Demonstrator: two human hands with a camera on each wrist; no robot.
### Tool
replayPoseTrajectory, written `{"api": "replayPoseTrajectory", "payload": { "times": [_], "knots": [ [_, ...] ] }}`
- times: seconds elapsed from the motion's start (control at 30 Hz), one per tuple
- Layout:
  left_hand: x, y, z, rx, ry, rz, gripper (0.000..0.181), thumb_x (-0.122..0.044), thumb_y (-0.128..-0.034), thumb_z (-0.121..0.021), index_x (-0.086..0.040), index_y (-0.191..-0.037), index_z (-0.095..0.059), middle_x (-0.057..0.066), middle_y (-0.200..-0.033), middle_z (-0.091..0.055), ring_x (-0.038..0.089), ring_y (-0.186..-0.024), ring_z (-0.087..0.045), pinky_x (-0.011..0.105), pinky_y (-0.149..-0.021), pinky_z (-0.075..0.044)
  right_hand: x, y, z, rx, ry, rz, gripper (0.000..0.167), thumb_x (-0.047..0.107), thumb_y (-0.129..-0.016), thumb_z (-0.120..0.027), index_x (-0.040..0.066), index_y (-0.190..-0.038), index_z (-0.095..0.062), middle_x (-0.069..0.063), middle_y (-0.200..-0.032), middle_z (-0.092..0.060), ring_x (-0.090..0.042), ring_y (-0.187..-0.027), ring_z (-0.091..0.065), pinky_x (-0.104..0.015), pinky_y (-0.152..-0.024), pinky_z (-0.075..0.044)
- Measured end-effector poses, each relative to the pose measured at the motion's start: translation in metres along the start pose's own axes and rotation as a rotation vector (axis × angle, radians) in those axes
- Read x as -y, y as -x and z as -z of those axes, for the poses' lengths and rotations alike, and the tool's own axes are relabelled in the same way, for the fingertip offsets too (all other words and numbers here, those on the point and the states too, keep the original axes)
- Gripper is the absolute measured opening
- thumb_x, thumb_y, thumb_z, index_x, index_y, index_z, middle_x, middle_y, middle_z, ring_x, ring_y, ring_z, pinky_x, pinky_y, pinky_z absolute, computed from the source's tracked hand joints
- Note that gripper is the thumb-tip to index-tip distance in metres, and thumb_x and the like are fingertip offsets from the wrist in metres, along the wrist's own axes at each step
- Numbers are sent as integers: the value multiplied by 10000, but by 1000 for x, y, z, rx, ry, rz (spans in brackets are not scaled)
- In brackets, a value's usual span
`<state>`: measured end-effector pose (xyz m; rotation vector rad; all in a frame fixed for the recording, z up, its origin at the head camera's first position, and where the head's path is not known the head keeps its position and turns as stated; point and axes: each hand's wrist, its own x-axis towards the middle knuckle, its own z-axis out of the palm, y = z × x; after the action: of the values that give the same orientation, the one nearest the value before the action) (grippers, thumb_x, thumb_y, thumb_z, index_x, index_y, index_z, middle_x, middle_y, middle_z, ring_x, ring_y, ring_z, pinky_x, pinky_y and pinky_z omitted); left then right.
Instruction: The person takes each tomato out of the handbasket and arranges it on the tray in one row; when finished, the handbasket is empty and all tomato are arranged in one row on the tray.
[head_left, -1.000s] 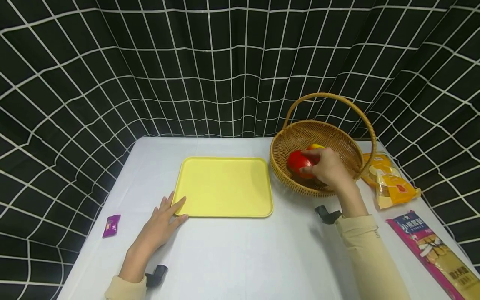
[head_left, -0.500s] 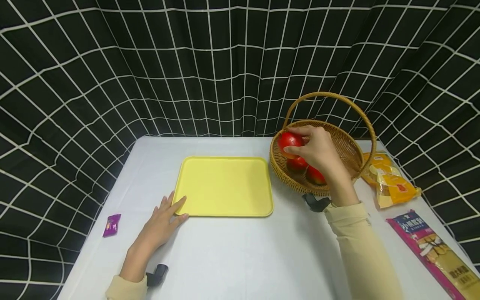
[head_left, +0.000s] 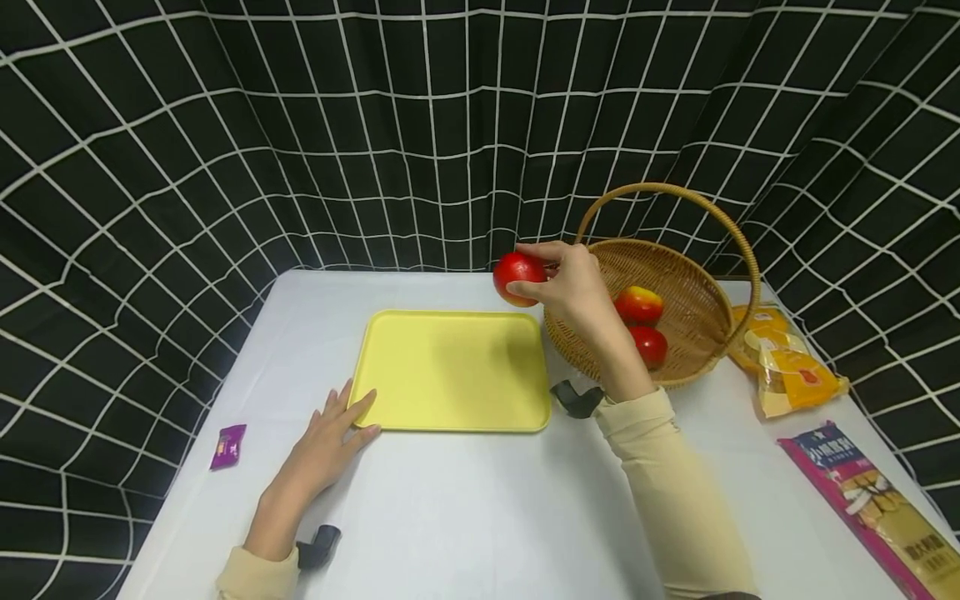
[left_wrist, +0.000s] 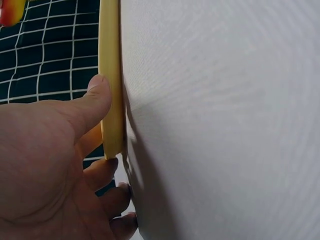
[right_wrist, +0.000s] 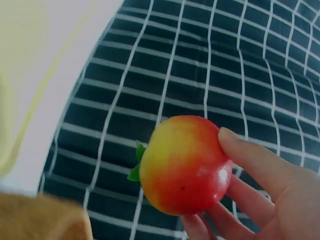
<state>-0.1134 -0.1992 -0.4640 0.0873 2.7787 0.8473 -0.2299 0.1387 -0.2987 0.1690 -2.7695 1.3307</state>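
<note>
A black curtain with a white grid surrounds one table covered in white cloth. My right hand holds one round red-and-yellow fruit with green leaves; the thumb and fingers are closed about its side. The fruit is raised off the table, left of the basket rim and near the far right corner of the tray.

Count, outward from the fruit:
- One yellow rectangular tray with a raised rim. My left hand rests at its near left corner, fingers spread wide, index finger over the rim.
- One brown woven basket with an arched handle, containing two visible red-and-yellow fruits. My right forearm crosses its left side; I cannot tell whether that hides more.
- Orange plastic packaging, right of the basket; overlap leaves the count unclear.
- One long pink, blue and yellow packet, nearer me.
- One small purple packet, far left.
</note>
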Motion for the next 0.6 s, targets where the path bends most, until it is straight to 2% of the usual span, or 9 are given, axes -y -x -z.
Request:
{"api": "replayPoseTrajectory", "payload": {
  "times": [0.2, 0.37, 0.6],
  "knots": [
    [1, 0, 0, 2, 19, -5, 647, -381, -1092, -570, -136, -1656, -370, 214, -1777, -71, 483, -1638, -10, 652, -1324, -24, 8, -12, -43, 5, -72, 27, 550, 109, -884, -872, 115, -1407, -704, -146, -1488, -641, -355, -1282, -655, -457, -1034, -616],
    [2, -1, 0, -2, 22, -3, 636, -371, -1099, -557, -139, -1658, -363, 205, -1780, -67, 480, -1639, -3, 647, -1326, -15, 4, -19, -81, 11, -154, 18, 536, 90, -874, -879, 107, -1385, -718, -138, -1485, -642, -358, -1279, -672, -431, -1003, -633],
    [4, -1, -1, -4, 13, -13, 631, -361, -1102, -555, -142, -1659, -358, 199, -1780, -60, 476, -1639, -6, 643, -1326, -19, -1, -22, -134, 53, -218, 20, 531, 74, -880, -868, 85, -1387, -712, -153, -1449, -670, -372, -1253, -692, -427, -986, -638]
  ]
}}
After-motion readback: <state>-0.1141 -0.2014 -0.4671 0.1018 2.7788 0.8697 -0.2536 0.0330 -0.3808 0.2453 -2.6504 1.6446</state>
